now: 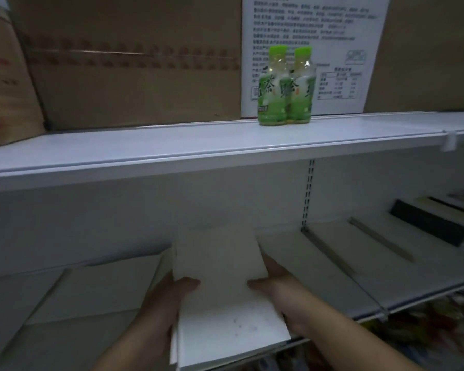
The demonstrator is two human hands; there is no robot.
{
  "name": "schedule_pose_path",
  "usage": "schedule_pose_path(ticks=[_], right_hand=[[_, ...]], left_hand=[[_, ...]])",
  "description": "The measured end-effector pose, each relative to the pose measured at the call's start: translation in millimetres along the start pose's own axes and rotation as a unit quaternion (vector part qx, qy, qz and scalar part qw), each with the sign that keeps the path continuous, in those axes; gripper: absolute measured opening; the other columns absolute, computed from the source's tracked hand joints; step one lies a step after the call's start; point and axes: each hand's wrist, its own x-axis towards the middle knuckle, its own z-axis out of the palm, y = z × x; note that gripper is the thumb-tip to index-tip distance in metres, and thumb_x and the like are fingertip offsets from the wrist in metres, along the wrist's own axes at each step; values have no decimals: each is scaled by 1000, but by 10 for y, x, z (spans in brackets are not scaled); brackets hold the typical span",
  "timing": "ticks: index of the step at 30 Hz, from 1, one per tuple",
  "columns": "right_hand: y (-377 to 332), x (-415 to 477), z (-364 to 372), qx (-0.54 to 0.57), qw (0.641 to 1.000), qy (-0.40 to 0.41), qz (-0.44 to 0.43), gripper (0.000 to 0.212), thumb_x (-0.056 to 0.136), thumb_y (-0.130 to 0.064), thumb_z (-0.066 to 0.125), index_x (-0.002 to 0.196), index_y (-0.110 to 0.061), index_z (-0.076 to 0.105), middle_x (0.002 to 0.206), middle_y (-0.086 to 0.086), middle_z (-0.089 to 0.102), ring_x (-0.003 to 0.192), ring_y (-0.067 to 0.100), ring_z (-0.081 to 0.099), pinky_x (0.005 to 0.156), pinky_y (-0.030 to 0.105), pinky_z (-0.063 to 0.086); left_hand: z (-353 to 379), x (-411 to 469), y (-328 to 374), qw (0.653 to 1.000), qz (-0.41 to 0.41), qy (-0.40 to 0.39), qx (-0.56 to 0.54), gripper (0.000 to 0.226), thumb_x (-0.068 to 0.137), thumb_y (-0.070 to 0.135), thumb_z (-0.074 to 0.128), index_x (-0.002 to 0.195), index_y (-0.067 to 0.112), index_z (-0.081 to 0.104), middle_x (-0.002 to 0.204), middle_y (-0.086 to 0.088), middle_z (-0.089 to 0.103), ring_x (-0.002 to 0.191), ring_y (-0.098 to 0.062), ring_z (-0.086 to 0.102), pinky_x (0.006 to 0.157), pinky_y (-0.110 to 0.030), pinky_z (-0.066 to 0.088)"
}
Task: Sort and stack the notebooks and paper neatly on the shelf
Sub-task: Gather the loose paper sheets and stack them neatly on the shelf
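Observation:
A stack of white paper [223, 285] lies lengthwise over the lower shelf [402, 293], its near end past the shelf's front edge. My left hand [169, 298] grips its left side, thumb on top. My right hand [273, 287] grips its right side, thumb on top too. More pale sheets or notebooks [99, 290] lie flat to the left. To the right rest a pale notebook [340, 245] and a black-edged one [431, 226].
An upper shelf [172, 151] carries two green tea bottles [284, 87], cardboard boxes [129, 65] and a white printed box [330, 28]. A slotted upright [308, 194] runs down the back panel. Colourful goods show below the lower shelf at the right.

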Motion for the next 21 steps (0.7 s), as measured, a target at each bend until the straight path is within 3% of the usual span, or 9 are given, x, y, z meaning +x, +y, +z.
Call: schedule_pose_path(ticks=[5,9,13,17,19,21], right_hand=[[-69,100,-322,-19,998,56,-18,46,87,8,48,117,-26,55,100,-5,69,87,13,66,61,21,54],[-180,199,-688,-1,994,111,-4,44,88,6,49,121,-23,55,95,-3,67,81,18,66,58,26,52],[-190,243,-998,-9,991,135,13,47,88,8,48,124,-20,54,88,-4,67,71,13,66,49,21,51],[-159,233,-1193,-17,990,137,28,44,88,8,49,126,-14,54,84,-2,66,64,11,64,46,20,50],[-175,226,-1261,-28,988,146,28,44,89,7,50,128,-13,53,90,3,66,68,13,65,51,22,52],[-185,217,-1366,-42,986,157,20,48,89,6,48,133,-14,49,113,11,64,94,28,64,76,35,54]], left_hand=[[343,179,74,1000,-7,17,-2,17,93,12,48,98,10,65,93,-17,71,87,-32,66,79,-38,49],[656,381,-57,999,-51,15,0,24,95,18,47,100,6,67,88,-12,74,75,-26,69,66,-30,47],[914,525,-218,997,-74,-4,31,24,94,15,46,103,7,67,83,-7,76,71,-22,72,65,-30,52],[1107,615,-335,994,-106,-10,29,29,94,19,47,110,4,65,96,-14,74,87,-30,70,72,-35,53],[1223,655,-380,995,-91,-10,39,26,95,21,49,112,6,63,99,-14,73,86,-29,69,69,-36,55],[1395,710,-428,997,-68,8,40,22,96,21,50,115,11,57,104,-14,68,90,-31,67,74,-42,56]])
